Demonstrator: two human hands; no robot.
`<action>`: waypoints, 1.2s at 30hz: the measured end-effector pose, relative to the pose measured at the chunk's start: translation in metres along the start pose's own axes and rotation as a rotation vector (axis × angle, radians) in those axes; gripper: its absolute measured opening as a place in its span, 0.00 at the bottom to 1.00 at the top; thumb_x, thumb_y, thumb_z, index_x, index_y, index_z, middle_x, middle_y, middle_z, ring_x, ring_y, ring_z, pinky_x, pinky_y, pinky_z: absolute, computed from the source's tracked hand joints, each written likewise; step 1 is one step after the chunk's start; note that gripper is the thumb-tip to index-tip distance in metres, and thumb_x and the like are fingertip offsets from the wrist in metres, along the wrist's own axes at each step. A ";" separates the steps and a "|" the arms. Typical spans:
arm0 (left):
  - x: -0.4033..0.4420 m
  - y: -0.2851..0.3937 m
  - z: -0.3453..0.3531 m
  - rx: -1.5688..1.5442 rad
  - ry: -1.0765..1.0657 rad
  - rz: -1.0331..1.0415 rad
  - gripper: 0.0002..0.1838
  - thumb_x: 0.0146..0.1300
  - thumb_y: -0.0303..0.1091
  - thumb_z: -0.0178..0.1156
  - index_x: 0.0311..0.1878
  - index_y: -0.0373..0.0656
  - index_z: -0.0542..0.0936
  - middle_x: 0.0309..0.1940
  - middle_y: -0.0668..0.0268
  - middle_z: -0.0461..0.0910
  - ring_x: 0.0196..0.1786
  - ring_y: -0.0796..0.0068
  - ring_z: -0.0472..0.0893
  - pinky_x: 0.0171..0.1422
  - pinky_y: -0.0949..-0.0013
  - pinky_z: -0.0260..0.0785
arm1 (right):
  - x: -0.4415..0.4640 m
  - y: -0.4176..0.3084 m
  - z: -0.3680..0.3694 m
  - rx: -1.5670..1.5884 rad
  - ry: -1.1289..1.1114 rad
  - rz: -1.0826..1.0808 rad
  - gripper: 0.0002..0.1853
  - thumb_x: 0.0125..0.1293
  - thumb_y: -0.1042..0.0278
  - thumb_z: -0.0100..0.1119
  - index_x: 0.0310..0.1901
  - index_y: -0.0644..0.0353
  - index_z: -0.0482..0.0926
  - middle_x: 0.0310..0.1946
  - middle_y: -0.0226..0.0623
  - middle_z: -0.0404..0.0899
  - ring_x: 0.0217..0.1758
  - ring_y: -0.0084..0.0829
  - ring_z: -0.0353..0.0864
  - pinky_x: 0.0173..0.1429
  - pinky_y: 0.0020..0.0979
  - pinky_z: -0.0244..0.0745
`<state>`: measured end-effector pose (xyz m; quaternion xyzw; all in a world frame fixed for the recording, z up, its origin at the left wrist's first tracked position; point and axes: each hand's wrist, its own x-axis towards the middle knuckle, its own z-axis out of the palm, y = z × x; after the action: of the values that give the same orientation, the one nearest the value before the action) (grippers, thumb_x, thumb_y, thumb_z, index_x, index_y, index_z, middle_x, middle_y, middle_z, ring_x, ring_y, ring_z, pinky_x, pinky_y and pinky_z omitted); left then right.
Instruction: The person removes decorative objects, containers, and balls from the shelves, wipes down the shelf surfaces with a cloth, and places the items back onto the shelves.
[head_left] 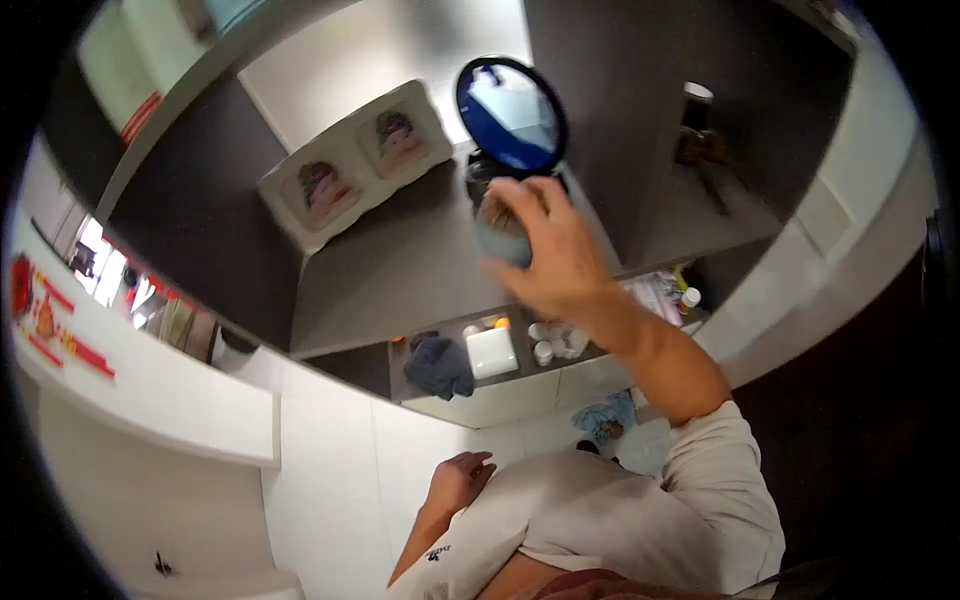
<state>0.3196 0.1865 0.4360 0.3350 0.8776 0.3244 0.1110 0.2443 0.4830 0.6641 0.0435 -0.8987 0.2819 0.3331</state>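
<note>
My right hand (pixel 555 245) reaches onto the grey shelf (pixel 390 265), its thumb and fingers curved around a round grey-blue container (pixel 503 238) with a brownish top. The palm hides part of the container. Directly behind it stands a round black-framed mirror (pixel 512 115), tilted and showing a blue reflection. My left hand (pixel 460 480) hangs low beside my body with loosely bent fingers and nothing visible in it.
A pale panel with two face pictures (pixel 358 165) leans on the shelf. Below are dark cloth (pixel 440 366), a white box (pixel 491 352), small white jars (pixel 545 352) and a white-capped bottle (pixel 689 298). Dark items (pixel 712 150) stand right; a blue bag (pixel 605 415) lies lower.
</note>
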 end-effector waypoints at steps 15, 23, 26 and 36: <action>0.117 0.124 -0.130 0.066 0.412 0.553 0.09 0.52 0.24 0.69 0.39 0.40 0.85 0.21 0.65 0.78 0.22 0.75 0.77 0.30 0.74 0.70 | -0.012 0.160 -0.133 -0.190 0.391 0.200 0.46 0.43 0.62 0.78 0.68 0.50 0.67 0.56 0.45 0.74 0.60 0.47 0.75 0.64 0.42 0.71; 0.267 0.143 -0.152 -0.024 0.440 0.126 0.45 0.47 0.34 0.76 0.68 0.38 0.63 0.55 0.52 0.76 0.54 0.61 0.78 0.61 0.64 0.70 | 0.048 0.188 -0.084 -0.197 0.085 0.266 0.55 0.42 0.56 0.81 0.71 0.55 0.56 0.53 0.56 0.73 0.57 0.55 0.75 0.62 0.45 0.73; 0.302 0.134 -0.151 -0.151 0.324 0.053 0.52 0.44 0.39 0.78 0.70 0.36 0.60 0.59 0.48 0.74 0.59 0.60 0.77 0.65 0.64 0.67 | 0.052 0.198 -0.071 -0.138 0.057 0.264 0.58 0.40 0.58 0.83 0.70 0.59 0.55 0.52 0.57 0.73 0.58 0.57 0.74 0.62 0.45 0.72; 0.322 0.148 -0.154 -0.369 0.289 -0.052 0.34 0.47 0.26 0.77 0.57 0.32 0.72 0.45 0.59 0.82 0.45 0.72 0.82 0.50 0.72 0.75 | 0.033 0.211 -0.081 -0.002 0.352 0.018 0.39 0.45 0.63 0.77 0.60 0.64 0.73 0.54 0.51 0.77 0.57 0.48 0.78 0.63 0.39 0.74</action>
<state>0.0907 0.4064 0.6557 0.2362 0.8187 0.5208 0.0518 0.2092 0.7065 0.6340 -0.0150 -0.8272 0.2874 0.4827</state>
